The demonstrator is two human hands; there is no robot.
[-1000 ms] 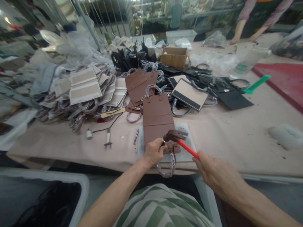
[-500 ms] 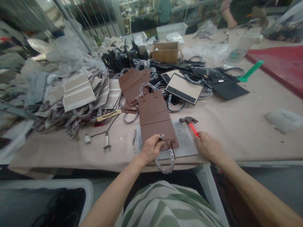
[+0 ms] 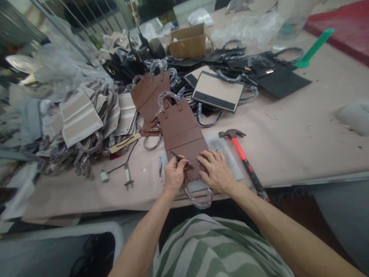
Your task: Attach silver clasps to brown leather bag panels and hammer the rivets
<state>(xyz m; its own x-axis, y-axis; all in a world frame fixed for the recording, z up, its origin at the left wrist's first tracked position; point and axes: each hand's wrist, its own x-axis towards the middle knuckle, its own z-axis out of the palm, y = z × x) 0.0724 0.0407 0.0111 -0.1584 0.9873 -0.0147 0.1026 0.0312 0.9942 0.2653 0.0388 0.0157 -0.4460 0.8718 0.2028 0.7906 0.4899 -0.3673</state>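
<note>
A brown leather bag panel [image 3: 184, 134] lies on a pale work slab [image 3: 236, 169], its near handle [image 3: 198, 203] wrapped in clear plastic and hanging toward me. My left hand [image 3: 175, 173] is closed around a slim dark metal punch [image 3: 176, 156], which is tilted over the panel's near part. Resting flat on the panel's right side, my right hand [image 3: 216, 169] has its fingers spread and holds nothing. A claw hammer [image 3: 242, 152] with a red and black handle lies just right of the slab. The punch's tip is hard to make out beside my fingers.
Left of the slab lie a thin metal tool [image 3: 160, 166] and a white-handled tool [image 3: 127, 175] on a cord. Beige panels [image 3: 82, 115] pile up at left. Black bag pieces [image 3: 281, 79], brown panels [image 3: 150, 94] and a cardboard box [image 3: 187, 42] lie behind. A green tool [image 3: 315, 48] is at right.
My right hand has let go of the hammer, now lying on the table, and moved left onto the panel. In my left hand the punch has tipped from upright to slanting. The view has shifted.
</note>
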